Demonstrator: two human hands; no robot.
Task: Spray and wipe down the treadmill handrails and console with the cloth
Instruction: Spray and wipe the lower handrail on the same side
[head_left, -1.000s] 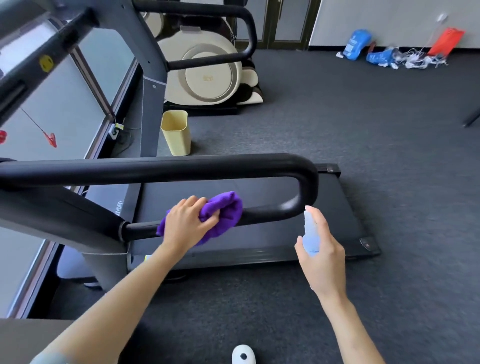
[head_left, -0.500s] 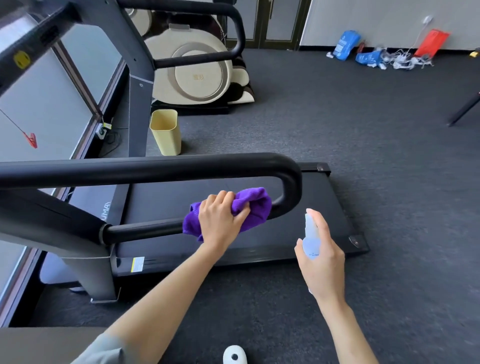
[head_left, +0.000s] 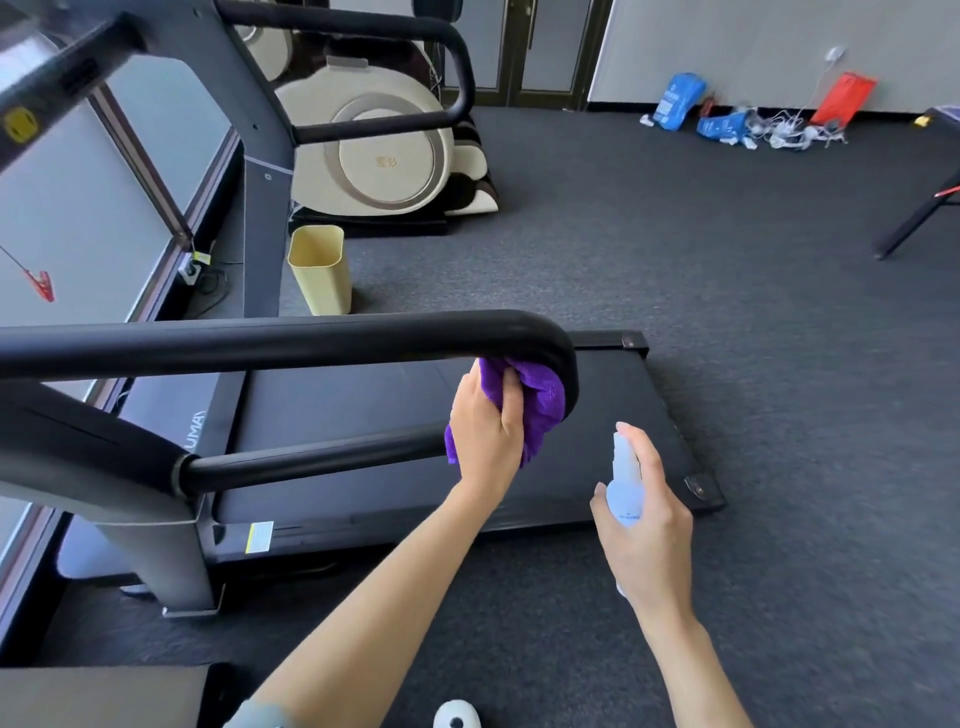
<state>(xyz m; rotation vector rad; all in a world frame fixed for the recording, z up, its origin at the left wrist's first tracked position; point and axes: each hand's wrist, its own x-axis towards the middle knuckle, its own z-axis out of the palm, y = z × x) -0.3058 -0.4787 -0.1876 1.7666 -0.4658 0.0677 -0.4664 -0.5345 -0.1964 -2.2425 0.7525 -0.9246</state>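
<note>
left hand (head_left: 488, 431) grips the bunched purple cloth (head_left: 540, 400) against the inner bend of the near handrail (head_left: 563, 358), judged to wipe its curve, while right hand (head_left: 647, 525), fingers curled round the spray bottle (head_left: 626, 480), holds it upright beside, ready.

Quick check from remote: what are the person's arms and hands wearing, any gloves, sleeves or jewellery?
No gloves: both the left hand and right hand are bare, with no rings or watch visible. Forearms are uncovered too. Only a light grey-blue sleeve edge shows on the left arm at the frame's bottom.
</note>
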